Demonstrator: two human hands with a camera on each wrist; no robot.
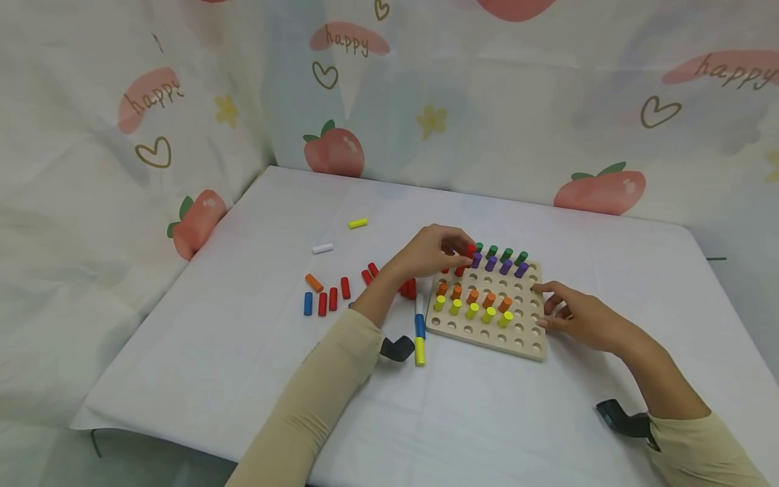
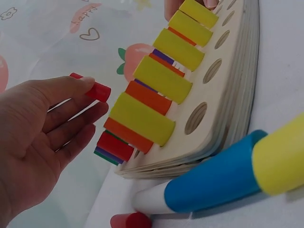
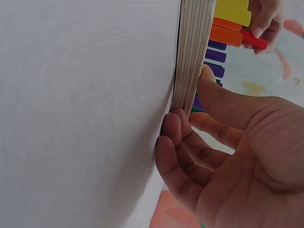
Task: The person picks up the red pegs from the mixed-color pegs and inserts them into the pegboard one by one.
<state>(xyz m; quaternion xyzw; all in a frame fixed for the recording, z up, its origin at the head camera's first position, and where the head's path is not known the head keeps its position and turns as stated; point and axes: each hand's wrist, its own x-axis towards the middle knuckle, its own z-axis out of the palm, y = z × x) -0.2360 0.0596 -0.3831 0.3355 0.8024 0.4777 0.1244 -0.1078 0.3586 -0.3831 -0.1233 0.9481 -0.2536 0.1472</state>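
Note:
My left hand (image 1: 429, 251) pinches a red peg (image 2: 99, 91) between thumb and fingers, over the far left part of the wooden pegboard (image 1: 527, 338). In the left wrist view the peg stands out beyond the thumb, apart from the board's face. Rows of yellow pegs (image 1: 472, 311), orange pegs (image 1: 473, 297), purple pegs (image 1: 491, 264) and green pegs (image 1: 506, 255) stand in the holes. Some red pegs are seated beside the left hand, partly hidden by it. At the board's right edge my right hand (image 1: 578, 318) grips, its thumb on the upper rim and fingers curled against the side.
Left of the board a white, a blue (image 1: 420, 327) and a yellow peg (image 1: 420, 352) lie end to end. Several loose red pegs (image 1: 322, 304), an orange peg (image 1: 313, 283) and a blue peg (image 1: 308, 304) lie farther left. White (image 1: 322, 248) and yellow pegs (image 1: 358, 223) lie behind.

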